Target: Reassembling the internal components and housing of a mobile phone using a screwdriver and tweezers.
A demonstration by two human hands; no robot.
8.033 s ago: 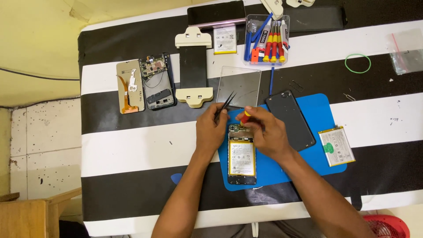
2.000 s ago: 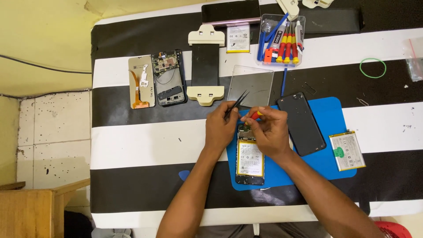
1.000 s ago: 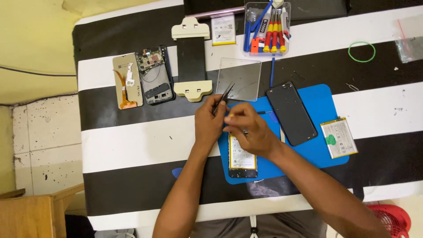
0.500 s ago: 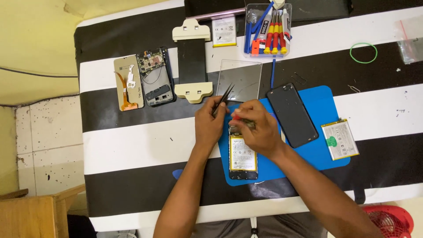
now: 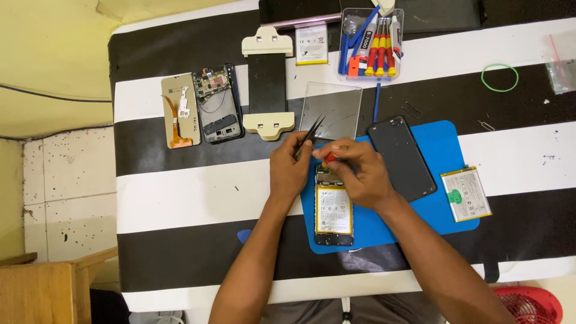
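2 hands stay over the opened phone point(image 5: 333, 207) on the blue mat point(image 5: 447, 207): left hand point(image 5: 289, 171) still grasping tweezers point(image 5: 309, 135), right hand point(image 5: 357, 174) pinching a red-handled screwdriver point(image 5: 330, 158), now shifted slightly right

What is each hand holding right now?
Left hand: closed on black tweezers.
Right hand: closed on a red-handled screwdriver over the opened phone.

— How is the light over the black-and-white striped desk point(image 5: 180, 198)?
— Bright and even from overhead; shadows under the hands are short and soft.
— Any glare?
— A dull sheen on the grey rectangular glass panel point(image 5: 333, 108) and the black glossy phone back cover point(image 5: 402, 159).
— Sharpness?
— Crisp at centre; the desk's edges bow slightly outward.
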